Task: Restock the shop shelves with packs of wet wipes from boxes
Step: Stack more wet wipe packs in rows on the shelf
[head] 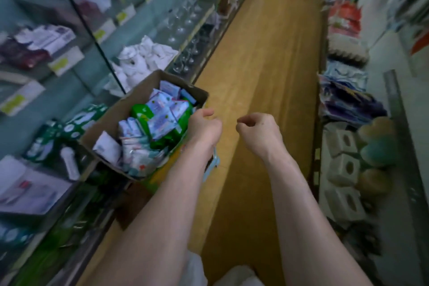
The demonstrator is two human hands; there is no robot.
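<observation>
Fingers (244, 121) loosely curled, holding nothing.

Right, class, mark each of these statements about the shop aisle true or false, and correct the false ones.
1. The cardboard box is open and holds packs of wipes. True.
2. The right hand holds a green pack. False: it holds nothing.
3. The box stands by the left shelves. True.
4. The glasses stand on the right-hand shelves. False: they are on the left shelves, beyond the box.
5. The left hand is at the box's right edge. True.
</observation>
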